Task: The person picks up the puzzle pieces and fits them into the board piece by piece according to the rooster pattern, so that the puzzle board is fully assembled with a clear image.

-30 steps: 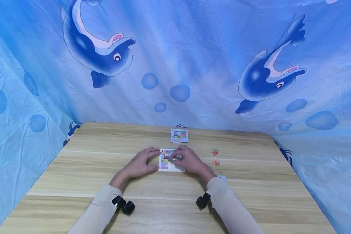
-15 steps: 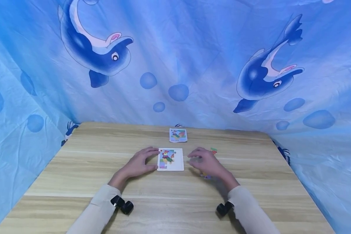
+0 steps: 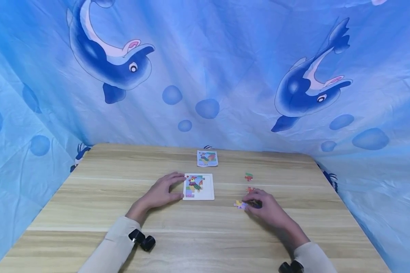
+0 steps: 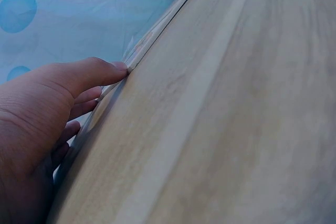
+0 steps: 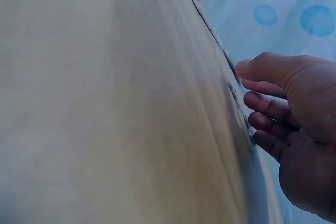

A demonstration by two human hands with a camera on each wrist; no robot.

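Note:
My left hand (image 3: 162, 188) rests at the left edge of the white puzzle tray (image 3: 209, 189), thumb and fingers spread along its side. Joined pieces with a rooster picture (image 3: 193, 185) fill the tray's left part; its right part shows bare white. Well to the right, my right hand (image 3: 268, 210) is low over the table, thumb and forefinger apart at the right end of a yellow and purple puzzle piece (image 3: 239, 204). The right wrist view shows this hand (image 5: 294, 98) with its fingers loosely bent. Under the palm the tabletop is hidden.
Two more loose pieces, a red and green one (image 3: 248, 177) and an orange-red one (image 3: 251, 190), lie beyond my right hand. A printed rooster card (image 3: 207, 159) lies near the far edge of the wooden table (image 3: 140, 242). A dolphin-patterned blue cloth (image 3: 232, 76) hangs behind.
My right hand has left the tray, moving right and toward me to the loose pieces. A green piece that it held over the tray now sits among the joined ones. My left hand has stayed put.

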